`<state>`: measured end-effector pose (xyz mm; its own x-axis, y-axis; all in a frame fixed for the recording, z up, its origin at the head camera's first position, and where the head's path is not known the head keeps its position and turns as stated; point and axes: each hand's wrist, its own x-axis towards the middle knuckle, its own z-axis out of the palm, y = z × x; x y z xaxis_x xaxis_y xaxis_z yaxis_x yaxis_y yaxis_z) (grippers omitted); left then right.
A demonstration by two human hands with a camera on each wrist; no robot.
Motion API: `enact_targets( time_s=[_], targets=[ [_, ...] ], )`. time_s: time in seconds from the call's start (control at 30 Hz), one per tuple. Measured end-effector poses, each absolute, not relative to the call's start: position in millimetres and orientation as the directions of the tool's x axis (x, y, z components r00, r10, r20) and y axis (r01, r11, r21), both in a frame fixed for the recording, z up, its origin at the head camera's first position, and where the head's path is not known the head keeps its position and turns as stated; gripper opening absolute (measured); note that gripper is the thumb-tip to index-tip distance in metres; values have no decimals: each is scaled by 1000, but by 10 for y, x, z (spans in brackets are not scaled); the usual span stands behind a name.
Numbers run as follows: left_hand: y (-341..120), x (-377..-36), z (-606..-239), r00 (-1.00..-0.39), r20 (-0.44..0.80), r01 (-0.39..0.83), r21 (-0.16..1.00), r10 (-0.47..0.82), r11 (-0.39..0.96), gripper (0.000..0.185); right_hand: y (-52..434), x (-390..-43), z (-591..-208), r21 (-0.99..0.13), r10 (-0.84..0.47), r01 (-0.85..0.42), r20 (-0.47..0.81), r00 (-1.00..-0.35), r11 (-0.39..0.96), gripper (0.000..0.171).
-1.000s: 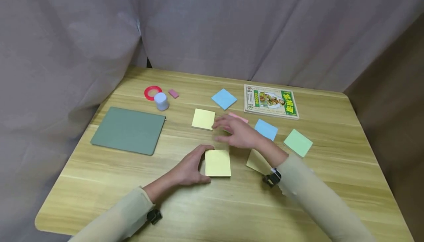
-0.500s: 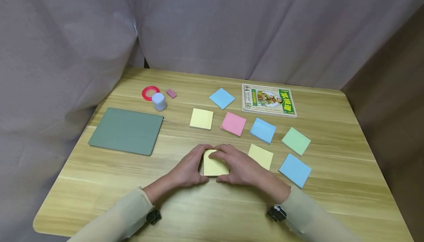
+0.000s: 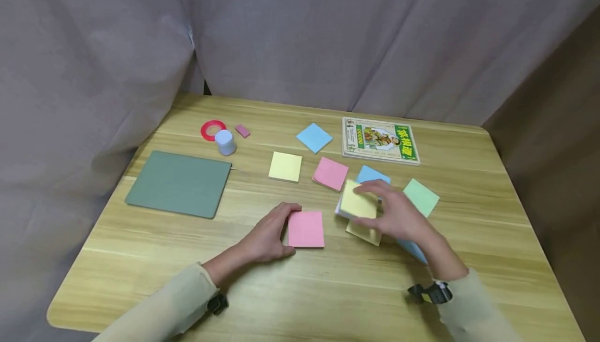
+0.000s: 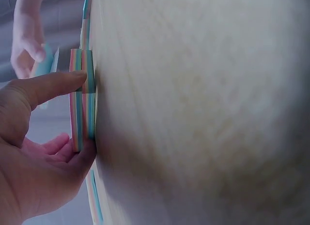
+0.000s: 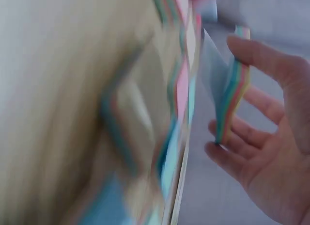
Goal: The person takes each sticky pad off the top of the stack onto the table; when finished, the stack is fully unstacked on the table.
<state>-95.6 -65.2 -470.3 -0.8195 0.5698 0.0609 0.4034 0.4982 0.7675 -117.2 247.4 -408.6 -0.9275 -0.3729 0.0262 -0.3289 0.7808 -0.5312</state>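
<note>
In the head view, my left hand holds a pink-topped sticky note stack on the table, thumb at the near edge and fingers at the far edge. The left wrist view shows the stack's striped edges between thumb and fingers. My right hand pinches a yellow-topped sticky note pad in the air, tilted, to the right of that stack. Its edge is multicoloured in the right wrist view, with a loose pale sheet below. Beneath it lies another yellow pad, partly covered.
Around the hands lie a pink pad, blue pads, a green pad and a yellow pad. Farther off are a comic book, a green notebook, red tape, a whitish cylinder and an eraser-like pink block.
My right hand first came to the yellow pad beside the left hand. It has since lifted that pad off to the right, baring a pink top. My left hand stays put.
</note>
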Motion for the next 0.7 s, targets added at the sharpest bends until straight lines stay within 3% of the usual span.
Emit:
enact_targets(
  time_s=[0.13,0.23,0.33,0.5,0.7],
  targets=[
    [-658,-950,-4699,-824,59,399,766,564,503,90,3079,-1370,-4068,-560,-57,-65,31,-998,826,73],
    [-659,-945,-4700,-825,64,399,768,561,500,90,3539,-1530,-4128,-555,178,135,24,-984,821,78],
    [-653,-946,-4708,-823,64,401,770,565,497,89,3960,-1663,-4279,-543,322,254,32,-946,800,77],
    [-647,-956,-4713,-817,62,406,769,574,494,88,4396,-1745,-4508,-509,391,361,-52,-919,781,78],
    [-644,-964,-4705,-814,53,404,767,578,499,87,4469,-1769,-4550,-439,327,331,-87,-941,835,78]
  ],
)
